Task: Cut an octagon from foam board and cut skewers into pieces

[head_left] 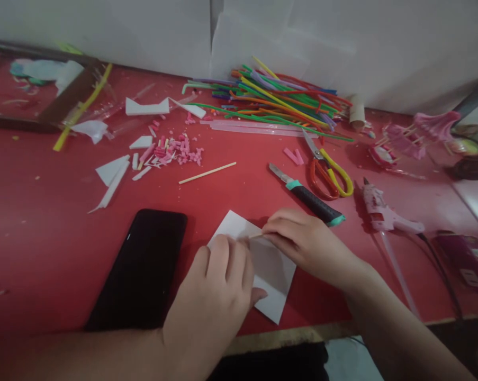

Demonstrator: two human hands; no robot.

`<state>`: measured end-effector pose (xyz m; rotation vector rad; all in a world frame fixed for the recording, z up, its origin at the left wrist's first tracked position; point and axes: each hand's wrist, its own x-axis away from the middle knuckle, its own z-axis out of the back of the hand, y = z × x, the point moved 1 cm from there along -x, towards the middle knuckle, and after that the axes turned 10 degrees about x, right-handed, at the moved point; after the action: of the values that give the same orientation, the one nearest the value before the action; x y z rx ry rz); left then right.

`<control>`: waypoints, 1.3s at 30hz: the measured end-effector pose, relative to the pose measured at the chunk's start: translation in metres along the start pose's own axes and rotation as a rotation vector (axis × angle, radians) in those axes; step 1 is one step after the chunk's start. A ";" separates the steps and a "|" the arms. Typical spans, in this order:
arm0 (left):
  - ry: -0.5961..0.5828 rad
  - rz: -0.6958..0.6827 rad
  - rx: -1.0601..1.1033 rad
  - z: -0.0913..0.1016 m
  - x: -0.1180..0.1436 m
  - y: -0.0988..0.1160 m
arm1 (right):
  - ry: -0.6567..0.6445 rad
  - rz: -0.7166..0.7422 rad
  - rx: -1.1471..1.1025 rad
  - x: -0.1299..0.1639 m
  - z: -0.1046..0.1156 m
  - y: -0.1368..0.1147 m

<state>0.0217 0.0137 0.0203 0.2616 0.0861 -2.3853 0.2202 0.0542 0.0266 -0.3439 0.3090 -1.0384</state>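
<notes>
A square of white paper or thin card lies at an angle near the table's front edge. My left hand rests over its left part, fingers curled down onto it and thumb stretched across its surface. From the right, my right hand pinches a thin wooden stick just above the paper. The stick's left end reaches my left fingers, which hide its tip. Beyond the paper lies a similar loose wooden stick.
A black phone lies left of the paper. Behind my right hand are a utility knife and scissors. A pink glue gun lies right. Pink scraps and colourful pipe cleaners cover the back of the red table.
</notes>
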 end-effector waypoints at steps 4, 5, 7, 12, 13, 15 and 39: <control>0.052 -0.015 0.128 0.005 -0.002 -0.009 | -0.052 -0.022 0.061 0.002 0.000 -0.006; 0.003 -0.032 0.185 0.008 -0.003 -0.016 | -0.054 -0.015 0.073 0.003 0.000 -0.007; -0.062 -0.100 0.317 0.014 -0.007 -0.035 | -0.048 0.010 0.091 0.004 0.001 -0.007; -0.177 -0.251 0.587 0.013 -0.022 -0.073 | -0.014 0.021 0.124 0.003 -0.001 -0.005; -0.172 -0.251 0.584 0.011 -0.025 -0.075 | 0.007 0.019 0.137 0.003 -0.002 -0.005; -0.156 -0.234 0.507 0.008 -0.028 -0.071 | 0.065 0.029 0.155 0.002 -0.002 -0.003; 0.126 -0.108 0.136 0.001 0.015 -0.008 | 0.201 -0.115 0.116 -0.007 -0.021 -0.015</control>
<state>0.0050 0.0098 0.0181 0.4824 -0.0034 -2.4839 0.1962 0.0504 0.0143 -0.1540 0.4106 -1.2016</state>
